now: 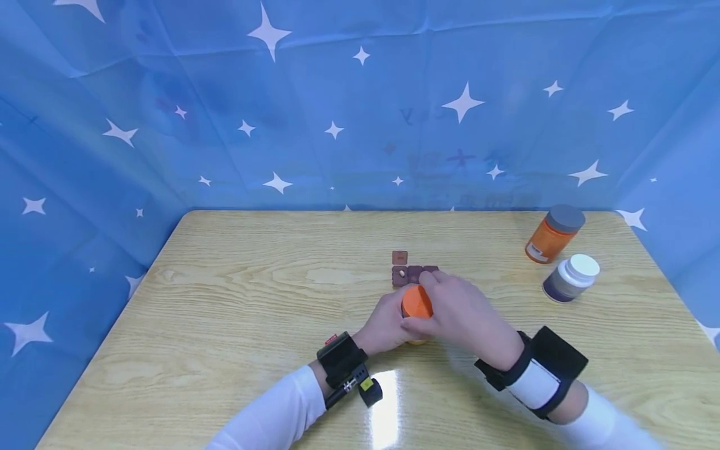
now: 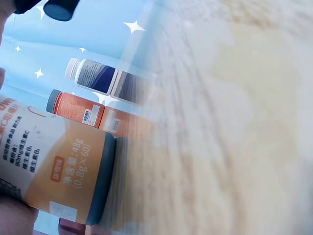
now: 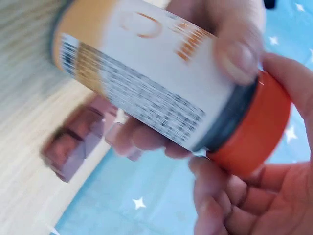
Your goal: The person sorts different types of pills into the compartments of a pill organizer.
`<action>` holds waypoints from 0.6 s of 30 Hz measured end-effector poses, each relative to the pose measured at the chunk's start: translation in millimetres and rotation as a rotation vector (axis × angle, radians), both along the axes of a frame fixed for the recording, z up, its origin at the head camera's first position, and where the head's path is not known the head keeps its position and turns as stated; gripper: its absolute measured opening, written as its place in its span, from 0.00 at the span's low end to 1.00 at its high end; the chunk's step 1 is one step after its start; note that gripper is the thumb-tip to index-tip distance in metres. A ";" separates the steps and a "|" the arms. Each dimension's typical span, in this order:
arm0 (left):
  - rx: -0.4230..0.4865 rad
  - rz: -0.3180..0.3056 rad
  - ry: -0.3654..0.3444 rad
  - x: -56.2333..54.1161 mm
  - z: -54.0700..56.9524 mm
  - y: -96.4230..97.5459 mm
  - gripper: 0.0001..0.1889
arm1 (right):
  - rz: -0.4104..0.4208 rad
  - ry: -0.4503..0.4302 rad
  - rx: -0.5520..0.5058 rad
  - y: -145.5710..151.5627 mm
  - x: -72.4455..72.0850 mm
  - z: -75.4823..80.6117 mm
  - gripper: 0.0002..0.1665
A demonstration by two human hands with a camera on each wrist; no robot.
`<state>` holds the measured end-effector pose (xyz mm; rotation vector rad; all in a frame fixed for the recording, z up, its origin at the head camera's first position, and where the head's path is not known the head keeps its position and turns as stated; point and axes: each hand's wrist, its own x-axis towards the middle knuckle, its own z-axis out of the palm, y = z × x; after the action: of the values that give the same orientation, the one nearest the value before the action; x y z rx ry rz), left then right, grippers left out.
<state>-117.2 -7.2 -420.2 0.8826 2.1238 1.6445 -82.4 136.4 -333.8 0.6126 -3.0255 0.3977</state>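
Observation:
My left hand (image 1: 385, 322) grips the body of a supplement bottle (image 2: 66, 161) with an orange and white label, near the table's middle. My right hand (image 1: 464, 315) holds the bottle's orange cap (image 1: 417, 302) between thumb and fingers. In the right wrist view the cap (image 3: 257, 129) sits at the bottle's dark neck; whether it is loose cannot be told. Just beyond the hands lies a dark red pill box (image 1: 414, 275), partly hidden by the right hand. One lid (image 1: 400, 257) is flipped back, and a small white pill (image 1: 402, 274) shows in that compartment.
On the right of the wooden table (image 1: 253, 281) stand an orange bottle with a grey lid (image 1: 554, 234) and a white bottle with a dark label (image 1: 570, 278). A blue star-patterned cloth (image 1: 337, 94) hangs behind the table and at its sides.

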 end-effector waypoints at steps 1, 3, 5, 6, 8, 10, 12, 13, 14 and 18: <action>0.000 -0.004 -0.004 0.1 0.0 0.0 0.30 | -0.025 0.021 0.005 -0.7 0.9 -2.0 0.32; 0.002 -0.009 0.011 0.0 -0.8 0.2 0.30 | -0.064 0.061 0.020 -2.2 2.9 -5.3 0.34; -0.006 -0.012 0.036 -0.6 -1.2 0.3 0.30 | -0.097 0.095 0.051 -3.0 4.7 -6.2 0.37; -0.010 -0.014 0.050 -0.9 -1.4 0.5 0.30 | -0.111 0.106 0.069 -2.9 5.1 -5.4 0.39; -0.017 -0.014 0.061 -1.6 -2.2 1.2 0.28 | -0.098 0.139 0.079 -0.3 3.7 -1.1 0.41; -0.009 -0.012 0.033 -2.0 -2.1 2.1 0.27 | -0.006 0.122 0.014 6.2 -1.9 5.2 0.43; 0.015 -0.010 0.004 -2.3 -2.4 2.5 0.26 | 0.158 0.003 -0.145 15.9 -12.2 10.3 0.44; 0.028 -0.010 -0.014 -2.3 -2.2 2.3 0.27 | 0.254 -0.092 -0.237 21.4 -18.7 10.9 0.45; 0.034 -0.008 -0.030 -1.1 1.5 1.8 0.27 | 0.339 -0.207 -0.316 26.7 -25.3 10.1 0.46; 0.019 -0.005 -0.043 -0.3 4.3 2.0 0.28 | 0.525 -0.596 -0.465 45.5 -46.9 -7.4 0.46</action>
<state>-117.4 -5.2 -415.9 0.8491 2.0791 1.6689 -129.3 181.9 -341.2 1.4465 -3.0121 1.4858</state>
